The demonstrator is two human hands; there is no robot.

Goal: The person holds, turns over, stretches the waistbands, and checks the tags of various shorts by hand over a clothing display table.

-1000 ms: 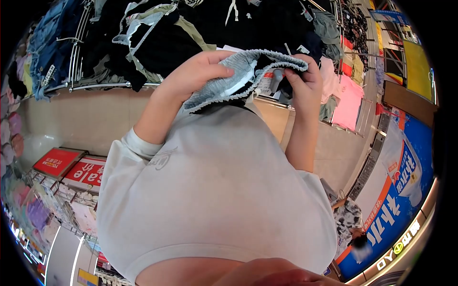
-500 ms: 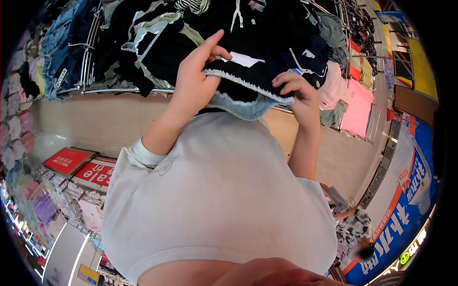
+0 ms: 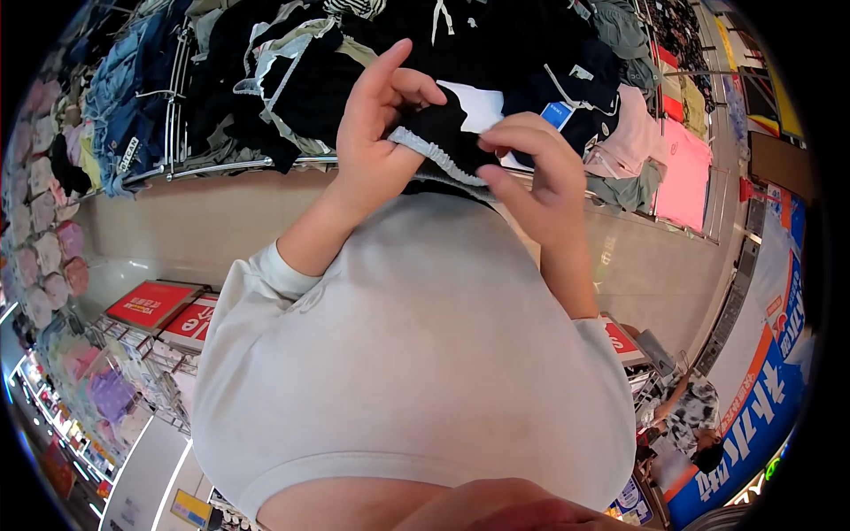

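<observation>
A black garment with a grey gathered waistband hangs between my two hands, close to my chest. My left hand is at its left end, with the band against the palm and the index finger pointing up. My right hand pinches the garment's right side between thumb and fingers. A white paper tag lies just beyond the garment, between the hands. Behind it, a rack bears a heap of mostly black clothes.
Blue denim hangs at the left, and pink clothing lies at the right of the rack. Red sale signs stand at the lower left. A person in a patterned top is at the lower right, near a blue banner.
The garment's waistband has turned from its grey, open side to a narrower strip with black cloth showing. Both hands have shifted their grip, and the surroundings have slid rightward in view.
</observation>
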